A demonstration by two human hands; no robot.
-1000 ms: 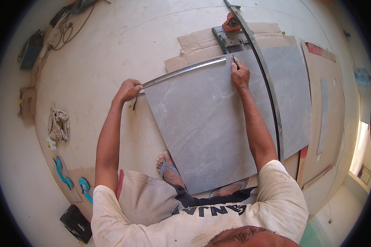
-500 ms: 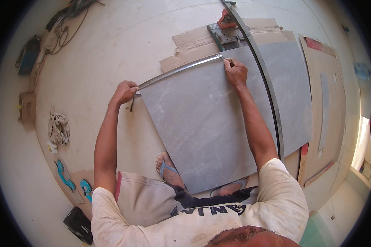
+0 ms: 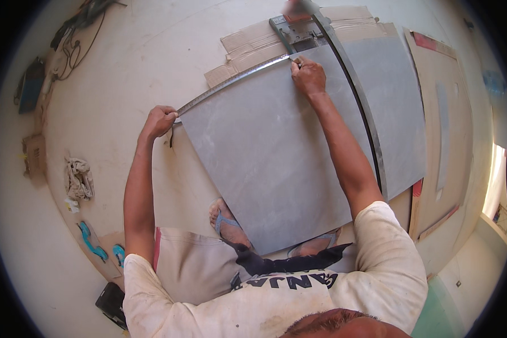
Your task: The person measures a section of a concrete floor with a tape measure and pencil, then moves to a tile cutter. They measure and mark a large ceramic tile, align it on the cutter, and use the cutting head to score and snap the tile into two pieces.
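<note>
A large grey tile (image 3: 270, 158) lies flat on the floor in front of me. Along its far edge runs a long metal straightedge (image 3: 236, 81). My left hand (image 3: 159, 121) grips the left end of the straightedge at the tile's left corner. My right hand (image 3: 308, 76) presses on the right end, near the tile's far corner, and pinches a small pencil-like marker whose tip touches the tile. A long dark rail of a tile cutter (image 3: 357, 112) crosses the tile to the right of my right arm.
Flattened cardboard (image 3: 248, 42) lies under the tile's far edge. The cutter's head (image 3: 293, 28) sits at the top. A second grey tile (image 3: 394, 112) and boards (image 3: 445, 129) lie right. Rags (image 3: 79, 177), blue clamps (image 3: 93, 242) and cabled tools (image 3: 76, 25) lie left.
The view has tilted so the tile and both hands sit higher in the picture. My right hand has slid slightly along the straightedge toward the tile's far corner; the left hand keeps its grip.
</note>
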